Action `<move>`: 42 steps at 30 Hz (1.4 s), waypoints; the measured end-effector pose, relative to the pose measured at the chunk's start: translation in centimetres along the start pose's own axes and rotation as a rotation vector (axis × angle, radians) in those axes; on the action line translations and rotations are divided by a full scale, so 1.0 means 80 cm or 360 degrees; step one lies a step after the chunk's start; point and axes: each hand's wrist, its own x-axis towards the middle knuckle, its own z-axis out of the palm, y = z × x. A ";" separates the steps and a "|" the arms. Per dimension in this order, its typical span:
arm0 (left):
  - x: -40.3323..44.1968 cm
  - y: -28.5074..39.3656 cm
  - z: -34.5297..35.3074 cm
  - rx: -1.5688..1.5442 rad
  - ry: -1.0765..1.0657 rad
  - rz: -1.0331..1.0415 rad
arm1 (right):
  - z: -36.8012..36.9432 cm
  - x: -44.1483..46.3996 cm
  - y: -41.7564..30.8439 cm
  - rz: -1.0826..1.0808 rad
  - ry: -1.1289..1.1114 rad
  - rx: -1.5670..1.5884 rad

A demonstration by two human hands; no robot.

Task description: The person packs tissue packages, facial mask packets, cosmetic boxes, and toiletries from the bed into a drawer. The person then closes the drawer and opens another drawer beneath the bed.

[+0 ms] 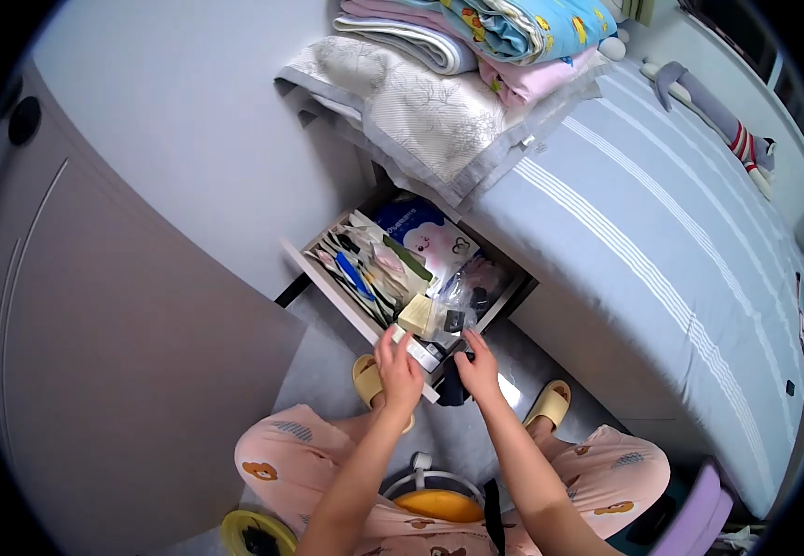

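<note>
An open drawer [342, 298] under the bed is full of small things. My left hand [400, 371] is at its front corner, fingers spread against a small white box [418, 351]. Beside it my right hand [477, 367] has its fingers curled round a dark, soft item [453, 385] that hangs at the drawer's corner. Just beyond the hands lie a cream-coloured box [415, 315] and clear plastic bags [470, 283]. A blue and pink package [425, 236] fills the back, and a blue item [353, 275] lies among packets on the left.
The bed [624, 241] takes up the right side, with folded bedding [430, 111] at its near left end and a plush toy [712, 116] farther back. A grey cabinet door [115, 352] stands at the left. Below are a yellow bin [258, 533] and a slipper [550, 403].
</note>
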 end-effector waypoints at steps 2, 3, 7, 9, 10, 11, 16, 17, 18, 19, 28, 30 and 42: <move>-0.012 0.000 -0.010 -0.0066 0.0147 -0.0208 | 0.007 0.003 -0.008 0.0174 0.0044 -0.0199; -0.017 0.000 -0.015 -0.0101 0.0218 -0.0310 | 0.009 0.003 -0.013 0.0263 0.0070 -0.0298; -0.032 -0.057 0.017 -0.0789 -0.0063 -0.0833 | -0.005 -0.013 -0.019 0.0087 0.0019 -0.0100; -0.021 -0.052 0.009 -0.0836 -0.0153 -0.0978 | -0.003 -0.003 0.003 0.0143 -0.0307 -0.0098; -0.023 -0.062 0.016 -0.0822 -0.0153 -0.0964 | 0.007 0.003 0.026 0.0114 -0.0248 -0.0071; -0.026 -0.073 0.024 -0.0805 -0.0154 -0.0952 | 0.013 0.006 0.042 0.0087 -0.0192 -0.0041; -0.016 -0.048 0.017 -0.1328 -0.0100 -0.1013 | -0.025 0.000 -0.002 0.0183 0.0104 0.0874; -0.016 -0.050 0.023 -0.1332 -0.0097 -0.0987 | -0.035 -0.005 -0.016 0.0176 0.0190 0.1084; -0.011 -0.043 0.026 -0.1334 -0.0082 -0.0968 | -0.042 -0.011 -0.025 0.0250 0.0310 0.1194; -0.007 -0.033 0.026 -0.1366 -0.0063 -0.0962 | -0.048 -0.017 -0.027 0.0301 0.0396 0.1273; 0.018 0.030 0.147 -0.1300 -0.0311 -0.0747 | -0.081 -0.026 0.047 0.0447 0.1408 0.1627; 0.031 0.042 0.176 -0.1394 -0.0453 -0.0669 | -0.092 -0.028 0.065 0.0496 0.1490 0.1594; 0.083 0.053 0.267 -0.1682 -0.0900 -0.0713 | -0.150 -0.071 0.043 0.0548 0.1317 0.2122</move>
